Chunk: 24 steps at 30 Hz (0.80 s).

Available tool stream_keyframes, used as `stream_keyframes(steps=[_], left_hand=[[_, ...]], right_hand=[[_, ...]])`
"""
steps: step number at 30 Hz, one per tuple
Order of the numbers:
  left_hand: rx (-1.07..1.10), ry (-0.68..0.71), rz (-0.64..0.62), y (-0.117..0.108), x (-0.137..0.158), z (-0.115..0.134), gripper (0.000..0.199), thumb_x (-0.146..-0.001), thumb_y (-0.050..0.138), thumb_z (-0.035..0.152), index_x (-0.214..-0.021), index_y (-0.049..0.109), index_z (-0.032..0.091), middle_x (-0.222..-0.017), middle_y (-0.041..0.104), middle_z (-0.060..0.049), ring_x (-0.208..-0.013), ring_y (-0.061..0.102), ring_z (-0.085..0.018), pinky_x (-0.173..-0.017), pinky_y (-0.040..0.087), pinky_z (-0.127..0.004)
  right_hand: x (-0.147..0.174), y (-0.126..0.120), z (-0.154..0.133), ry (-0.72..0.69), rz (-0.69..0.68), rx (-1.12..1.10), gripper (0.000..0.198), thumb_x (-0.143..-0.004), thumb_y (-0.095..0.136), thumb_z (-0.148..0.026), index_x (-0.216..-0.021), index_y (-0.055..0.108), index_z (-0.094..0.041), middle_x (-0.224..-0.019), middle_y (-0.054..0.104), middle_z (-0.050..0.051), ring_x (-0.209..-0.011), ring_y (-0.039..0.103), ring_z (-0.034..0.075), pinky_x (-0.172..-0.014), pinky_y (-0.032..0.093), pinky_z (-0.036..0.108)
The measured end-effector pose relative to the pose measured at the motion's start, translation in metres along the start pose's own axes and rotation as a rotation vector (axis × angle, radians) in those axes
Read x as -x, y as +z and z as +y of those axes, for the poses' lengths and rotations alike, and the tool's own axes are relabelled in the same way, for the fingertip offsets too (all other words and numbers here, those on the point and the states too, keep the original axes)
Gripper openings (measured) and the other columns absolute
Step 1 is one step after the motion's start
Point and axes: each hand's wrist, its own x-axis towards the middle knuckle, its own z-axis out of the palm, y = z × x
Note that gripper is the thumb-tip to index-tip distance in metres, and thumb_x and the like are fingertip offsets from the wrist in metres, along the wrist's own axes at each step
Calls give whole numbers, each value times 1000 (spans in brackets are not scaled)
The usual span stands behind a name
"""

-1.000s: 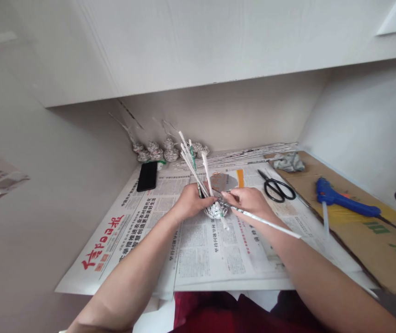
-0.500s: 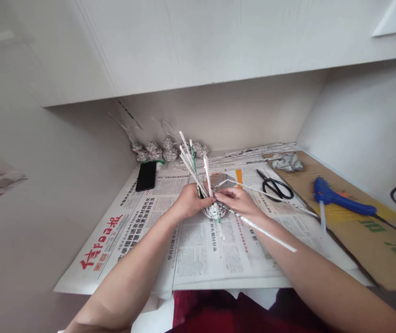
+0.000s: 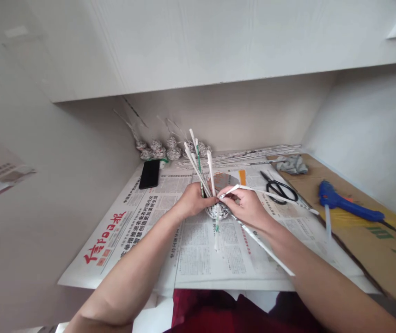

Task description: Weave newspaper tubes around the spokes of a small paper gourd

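Observation:
Between my hands sits a small round weave of rolled newspaper [image 3: 217, 212], with several paper sticks jutting out of it. Some sticks [image 3: 195, 163] rise upward past my left hand [image 3: 195, 200], which is closed around the weave's left side with its thumb on top. My right hand [image 3: 245, 203] pinches a paper stick [image 3: 270, 193] close to the weave; its free length runs off to the right over the scissors. Another stick [image 3: 265, 249] slants down under my right wrist, and a shorter one [image 3: 216, 238] points toward me.
Newspaper sheets [image 3: 142, 245] cover the table. A black phone [image 3: 149, 174] and several woven gourd shapes [image 3: 174, 150] are at the back left. Loose paper sticks [image 3: 246, 156] lie behind. On the right are black scissors [image 3: 281, 190], cardboard [image 3: 360, 252], a blue glue gun [image 3: 346, 203] and a crumpled cloth [image 3: 292, 164].
The stick in my right hand has been raised near the weave and bends more sharply there. The stick pointing toward me has swung slightly left. The view has shifted a little.

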Motion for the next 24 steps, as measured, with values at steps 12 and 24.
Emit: stream_keyframes(steps=[12, 24], left_hand=[[17, -74, 62, 0, 0, -3, 20, -72, 67, 27, -82, 73, 11, -74, 71, -2, -70, 64, -16, -65, 48, -23], [37, -53, 166, 10, -1, -5, 12, -71, 63, 21, -74, 69, 11, -74, 71, -2, -73, 66, -17, -67, 49, -22]], right_hand=[[4, -8, 0, -128, -122, 81, 56, -74, 49, -4, -124, 61, -28, -118, 67, 3, -97, 65, 17, -87, 50, 30], [6, 12, 4, 13, 168, 161, 11, -82, 63, -33, -82, 65, -22, -81, 71, 3, -74, 66, 18, -68, 50, 28]])
